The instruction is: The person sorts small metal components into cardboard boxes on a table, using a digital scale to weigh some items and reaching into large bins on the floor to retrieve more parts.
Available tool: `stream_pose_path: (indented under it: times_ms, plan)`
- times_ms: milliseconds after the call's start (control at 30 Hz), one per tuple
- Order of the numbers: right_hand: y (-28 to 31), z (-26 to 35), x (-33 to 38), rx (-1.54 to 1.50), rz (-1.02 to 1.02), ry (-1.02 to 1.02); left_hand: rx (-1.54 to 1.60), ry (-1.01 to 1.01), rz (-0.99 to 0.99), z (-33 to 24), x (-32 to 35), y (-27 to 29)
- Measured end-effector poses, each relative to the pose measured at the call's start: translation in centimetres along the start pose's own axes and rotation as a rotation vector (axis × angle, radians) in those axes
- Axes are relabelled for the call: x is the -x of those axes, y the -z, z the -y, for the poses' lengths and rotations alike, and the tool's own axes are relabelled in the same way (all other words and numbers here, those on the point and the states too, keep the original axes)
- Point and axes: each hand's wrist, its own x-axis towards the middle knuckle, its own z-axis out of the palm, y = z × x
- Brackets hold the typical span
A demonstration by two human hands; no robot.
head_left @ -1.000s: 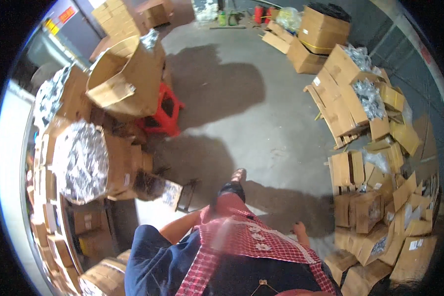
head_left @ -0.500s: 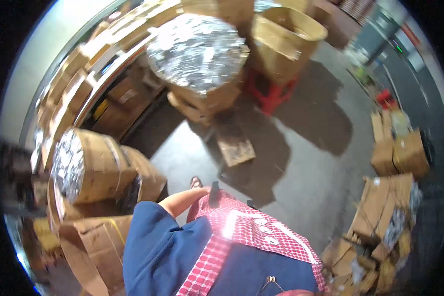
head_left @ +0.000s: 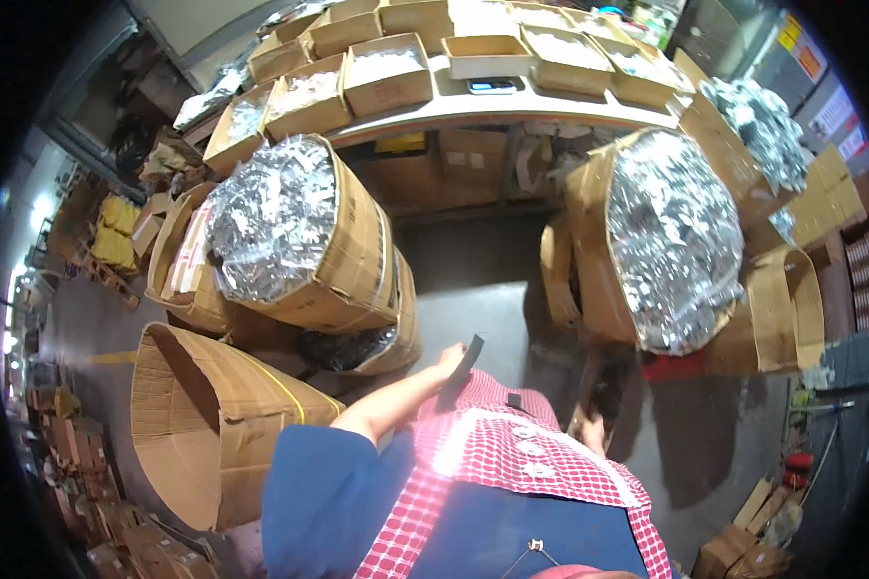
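Observation:
My left hand (head_left: 454, 359) is in front of my red checked apron (head_left: 512, 444), closed around a dark flat strip (head_left: 472, 355) that sticks up past the fingers. Only part of my right hand (head_left: 591, 434) shows, low beside the apron's right edge; its fingers are too unclear to read. Ahead on the left stands a tall cardboard box (head_left: 357, 256) heaped with shiny silver pieces (head_left: 278, 217). Another cardboard box (head_left: 594, 241), ahead on the right, is filled with similar silver pieces (head_left: 674, 232).
A table (head_left: 444, 108) ahead carries several open boxes of pale pieces and a small scale (head_left: 492, 87). An open cardboard box (head_left: 179, 434) lies at my left. A dark board (head_left: 603, 391) is on the floor near my right hand. Flattened cardboard (head_left: 826, 193) stands at the right.
My view has swung right to left, so the table now lies straight ahead and the silver-filled boxes flank me. The strip stays in my left hand; my right hand has come into view.

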Motion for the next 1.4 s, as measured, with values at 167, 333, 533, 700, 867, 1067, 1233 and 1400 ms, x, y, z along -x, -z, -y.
stream_pose_path:
  times_ms: [167, 333, 533, 700, 867, 1067, 1233, 1400]
  plan:
    - [-13.0, 16.3, -7.0, 0.446, 0.188, 0.545, 0.229, 0.193, -0.108, -2.7, -3.0, 5.5]
    - [-19.3, 32.0, -7.6, 0.582, 0.494, 0.681, 0.157, 0.154, -0.358, -4.4, -8.1, 10.3]
    - [-24.8, 45.8, -19.5, 0.314, 0.421, 0.751, 0.210, 0.121, -0.579, -10.3, -15.9, 17.3]
    - [-25.7, 61.3, -22.4, -0.006, 0.502, 0.679, 0.333, -0.037, -0.685, -16.9, -22.0, 27.0]
    - [-27.6, 69.4, -30.3, -0.073, 0.317, 0.887, 0.549, -0.309, -0.894, -17.3, -26.5, 40.9]
    - [-30.0, 76.2, -38.2, 0.253, -0.128, 1.042, 0.545, -0.361, -1.090, -18.4, -28.3, 61.5]
    - [-32.3, 75.6, -42.6, 0.592, -0.585, 0.802, 0.580, -0.381, -1.152, -20.7, -35.5, 78.8]
    - [-34.7, 75.9, -41.6, 0.706, -0.752, 0.758, 0.282, -0.421, -1.297, -18.6, -44.2, 95.6]
